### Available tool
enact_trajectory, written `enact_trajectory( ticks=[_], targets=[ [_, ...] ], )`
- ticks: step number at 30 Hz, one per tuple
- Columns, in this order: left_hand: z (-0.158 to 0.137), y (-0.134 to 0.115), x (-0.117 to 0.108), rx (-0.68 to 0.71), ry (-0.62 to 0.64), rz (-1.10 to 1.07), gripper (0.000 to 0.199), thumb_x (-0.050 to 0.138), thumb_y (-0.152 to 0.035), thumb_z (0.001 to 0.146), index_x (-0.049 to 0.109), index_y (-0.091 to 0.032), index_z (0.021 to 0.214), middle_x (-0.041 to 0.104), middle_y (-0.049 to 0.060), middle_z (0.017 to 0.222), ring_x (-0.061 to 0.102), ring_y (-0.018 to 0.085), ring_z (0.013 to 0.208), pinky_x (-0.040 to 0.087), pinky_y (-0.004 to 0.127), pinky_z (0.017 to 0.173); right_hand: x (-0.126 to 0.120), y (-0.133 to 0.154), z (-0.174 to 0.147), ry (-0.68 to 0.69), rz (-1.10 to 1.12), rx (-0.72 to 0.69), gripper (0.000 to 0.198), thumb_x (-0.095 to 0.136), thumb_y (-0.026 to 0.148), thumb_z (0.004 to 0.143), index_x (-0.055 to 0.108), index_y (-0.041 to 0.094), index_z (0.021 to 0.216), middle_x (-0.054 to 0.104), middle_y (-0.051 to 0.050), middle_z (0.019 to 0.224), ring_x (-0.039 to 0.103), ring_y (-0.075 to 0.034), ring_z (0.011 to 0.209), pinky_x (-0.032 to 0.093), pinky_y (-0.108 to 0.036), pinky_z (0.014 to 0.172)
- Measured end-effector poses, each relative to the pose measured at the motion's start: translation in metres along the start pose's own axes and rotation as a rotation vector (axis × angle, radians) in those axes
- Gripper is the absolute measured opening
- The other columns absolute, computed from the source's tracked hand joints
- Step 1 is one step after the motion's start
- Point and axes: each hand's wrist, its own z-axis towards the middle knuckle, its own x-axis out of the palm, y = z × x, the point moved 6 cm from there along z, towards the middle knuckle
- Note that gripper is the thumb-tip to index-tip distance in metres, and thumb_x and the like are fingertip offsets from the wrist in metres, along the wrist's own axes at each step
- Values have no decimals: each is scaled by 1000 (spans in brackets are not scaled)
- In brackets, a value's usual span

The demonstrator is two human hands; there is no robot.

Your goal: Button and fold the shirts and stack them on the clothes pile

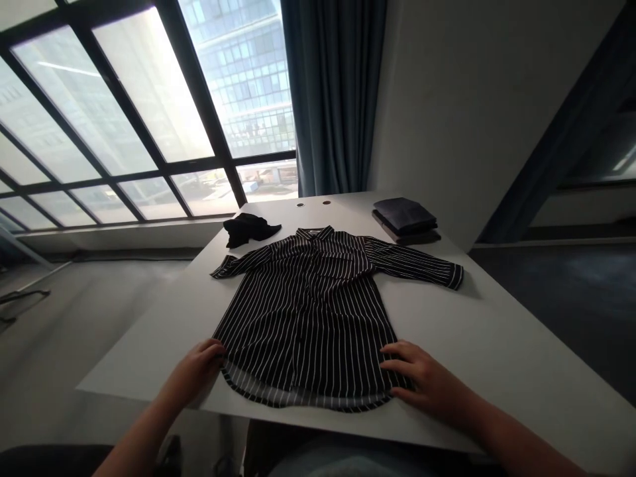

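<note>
Striped shirt (pixel 308 311), black with pale stripes, is laid out flat in the center of the frame on the white table (pixel 507 351). Collar (pixel 315 233) is pointed at the far side, curved hem (pixel 342 402) is set by the near table edge. One sleeve (pixel 417 262) is stretched out toward the right of the frame; the other (pixel 238 262) is angled out to the left, less of it shown. A paler band of fabric is exposed along the hem.

Left hand (pixel 199 364) is placed at the shirt's lower-left corner, fingers bent close together on the side edge. Grip there is poorly shown: cloth may be pinched, but it cannot be told. Right hand (pixel 417 374) is rested at the lower-right corner, fingers spread wide over the stripes, nothing clamped.

Crumpled black cloth (pixel 248 228) is left beyond the left sleeve. Stack of folded dark clothes (pixel 405 218) is placed right of the collar, near the table's far right edge. Blue curtain (pixel 332 99) is hung at top center, beside the window (pixel 149 86), upper left.
</note>
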Motion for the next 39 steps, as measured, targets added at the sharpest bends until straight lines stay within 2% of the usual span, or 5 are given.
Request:
enact_trajectory(
  ticks=[16, 22, 30, 35, 39],
  targets=[
    [-8, -58, -61, 2, 67, -147, 29, 57, -49, 97, 74, -26, 95, 76, 3, 95, 70, 18, 80, 55, 27, 75, -114, 16, -39, -660, -223, -80, 28, 54, 19, 100, 74, 25, 118, 67, -7, 103, 68, -20, 95, 58, -31, 83],
    [-8, -55, -62, -26, 201, -61, 24, 56, -43, 94, 72, -25, 91, 75, 2, 92, 68, 17, 78, 52, 26, 73, -101, 25, -38, -536, -155, -25, 22, 51, 14, 93, 70, 22, 101, 65, -8, 102, 67, -19, 93, 55, -29, 81],
    [-27, -51, -18, 5, 507, -37, 15, 57, -31, 86, 69, -23, 82, 73, 4, 91, 67, 19, 80, 48, 27, 73, -37, 29, -38, 274, 34, 164, 23, 47, 8, 80, 67, 19, 79, 67, -6, 92, 63, -16, 79, 49, -27, 73],
    [-12, -51, -12, -38, 457, 24, 18, 53, -35, 91, 68, -25, 91, 74, 4, 92, 67, 19, 82, 47, 28, 73, -50, 28, -30, 383, 153, 165, 22, 55, 27, 91, 77, 22, 94, 74, -6, 97, 68, -21, 90, 52, -32, 85],
    [22, -55, -8, -44, 362, 97, 21, 51, -37, 94, 69, -26, 97, 76, 5, 101, 70, 22, 91, 48, 30, 78, -74, -39, -1, 131, 50, 233, 36, 51, 46, 98, 77, 23, 105, 74, -10, 112, 68, -27, 102, 54, -40, 93]
  ],
)
